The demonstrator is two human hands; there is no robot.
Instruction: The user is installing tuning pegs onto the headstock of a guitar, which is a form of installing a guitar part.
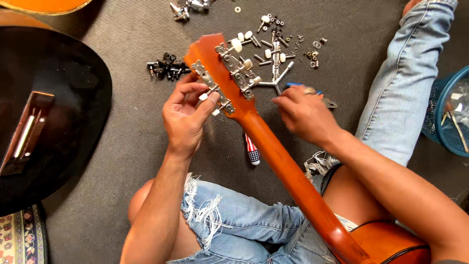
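Note:
An orange guitar lies across my lap, its neck (pixel 288 171) rising to the headstock (pixel 215 58), back side up. Two metal tuner plates with white knobs (pixel 237 68) are on the headstock. My left hand (pixel 185 117) grips the left edge of the headstock, thumb and fingers on a tuner plate and its white knobs. My right hand (pixel 303 112) hovers just right of the neck with fingers pinched together; whether it holds a small part is unclear. Under it lies a blue-handled tool (pixel 300 87).
Loose tuner pegs, screws and washers (pixel 276 46) are scattered on the grey mat beyond the headstock, with a pile of black parts (pixel 166 67) at the left. A screwdriver handle (pixel 252 151) lies under the neck. A black guitar body (pixel 49 112) lies left; a blue basket (pixel 447 117) stands right.

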